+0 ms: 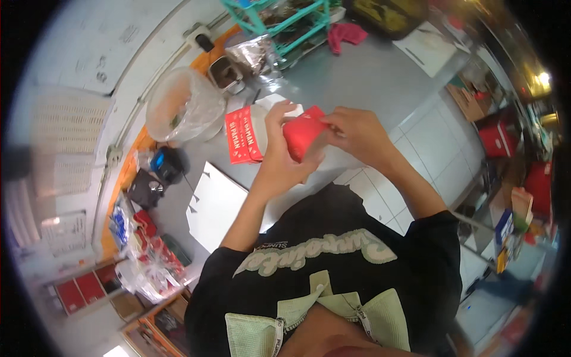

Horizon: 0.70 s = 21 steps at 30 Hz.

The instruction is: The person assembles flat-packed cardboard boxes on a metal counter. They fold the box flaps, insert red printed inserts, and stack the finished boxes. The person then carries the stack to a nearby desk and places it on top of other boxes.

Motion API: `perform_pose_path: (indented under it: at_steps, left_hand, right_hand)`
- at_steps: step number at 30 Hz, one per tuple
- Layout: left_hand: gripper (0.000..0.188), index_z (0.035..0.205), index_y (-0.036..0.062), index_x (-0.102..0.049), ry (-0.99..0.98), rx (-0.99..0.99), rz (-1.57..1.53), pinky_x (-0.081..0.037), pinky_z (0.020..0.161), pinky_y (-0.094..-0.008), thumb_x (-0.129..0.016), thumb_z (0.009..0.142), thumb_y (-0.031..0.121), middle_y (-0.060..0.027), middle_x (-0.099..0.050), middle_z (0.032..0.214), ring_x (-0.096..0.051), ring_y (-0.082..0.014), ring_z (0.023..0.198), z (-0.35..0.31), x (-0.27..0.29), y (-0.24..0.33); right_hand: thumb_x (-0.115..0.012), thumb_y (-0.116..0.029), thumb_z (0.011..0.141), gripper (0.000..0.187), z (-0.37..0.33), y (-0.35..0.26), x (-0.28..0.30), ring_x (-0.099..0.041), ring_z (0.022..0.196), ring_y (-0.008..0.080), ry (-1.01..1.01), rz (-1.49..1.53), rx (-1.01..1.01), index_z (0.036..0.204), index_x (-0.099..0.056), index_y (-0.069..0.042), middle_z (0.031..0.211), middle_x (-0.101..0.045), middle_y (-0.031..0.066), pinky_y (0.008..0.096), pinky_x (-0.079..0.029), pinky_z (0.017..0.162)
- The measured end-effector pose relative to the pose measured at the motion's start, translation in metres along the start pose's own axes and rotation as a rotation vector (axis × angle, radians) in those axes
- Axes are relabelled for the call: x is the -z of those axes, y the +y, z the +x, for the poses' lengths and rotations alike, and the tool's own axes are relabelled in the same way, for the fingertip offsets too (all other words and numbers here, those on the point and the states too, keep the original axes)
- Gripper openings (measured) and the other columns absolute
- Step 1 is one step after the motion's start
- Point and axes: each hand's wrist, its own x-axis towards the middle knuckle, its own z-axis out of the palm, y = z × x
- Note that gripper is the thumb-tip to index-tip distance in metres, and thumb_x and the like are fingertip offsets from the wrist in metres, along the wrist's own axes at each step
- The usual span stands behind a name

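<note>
Pale collar (386, 324) and black shirt (232, 291) take up the bottom of the frame. Up at centre, both hands are on one red box (301, 135): left hand (279, 169) wrapped round its left side and underneath, right hand (360, 135) pinching its upper right edge. So it's right between them, touching both, with the left gripping way more of it. Too foreshortened to call its long axis, tbh. Red cartons (239, 143) sit just left of that, long sides running roughly up-down, left hand clearly nearer. Further out: plastic-lined tub (190, 107) upper left, teal rack (295, 24) up top.
</note>
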Motion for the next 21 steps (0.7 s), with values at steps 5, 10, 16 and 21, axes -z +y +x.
perform_pose_path:
  at_steps: [5,10,16,21]
  left_hand:
    - [0.108,0.155,0.0111,-0.006,-0.325,0.45,-0.27,-0.043,0.107,-0.0388,-0.081,0.078,0.012,-0.013,-0.046,0.138,-0.047,-0.0203,0.128,-0.022,0.035,-0.044]
    - [0.071,0.142,0.0019,-0.042,0.009,0.724,-0.56,-0.053,0.098,-0.0371,-0.078,0.081,0.017,-0.0108,-0.061,0.127,-0.063,-0.022,0.114,-0.048,0.055,-0.083]
    - [0.056,0.135,0.0013,-0.049,0.293,0.865,-0.648,-0.057,0.093,-0.0407,-0.072,0.089,0.023,-0.0144,-0.062,0.125,-0.065,-0.0251,0.112,-0.026,0.093,-0.073]
    - [0.057,0.139,0.0071,-0.052,0.23,0.404,-0.106,-0.039,0.113,-0.0505,-0.074,0.089,0.026,-0.0199,-0.047,0.148,-0.046,-0.0326,0.138,-0.013,0.087,-0.105]
  right_hand:
    - [-0.079,-0.011,0.074,0.03,0.021,0.034,-0.029,-0.067,0.082,0.0244,-0.173,0.347,-0.137,0.102,-0.071,-0.005,0.095,-0.069,0.0095,0.033,-0.054,0.076]
    - [-0.086,-0.021,0.064,0.052,0.051,0.048,-0.056,-0.056,0.116,0.0302,-0.032,0.166,0.158,0.112,-0.069,-0.01,0.121,-0.064,0.0126,0.0442,-0.043,0.1]
    - [-0.084,-0.03,0.066,0.072,0.032,0.018,-0.096,-0.028,0.149,0.0349,-0.394,0.166,0.326,0.131,-0.06,-0.011,0.154,-0.04,0.0172,0.0604,-0.013,0.122]
    - [-0.07,-0.021,0.082,0.067,0.01,0.06,-0.216,-0.027,0.149,0.0357,-0.235,0.056,0.271,0.142,-0.047,-0.004,0.154,-0.037,0.0197,0.0647,-0.014,0.12]
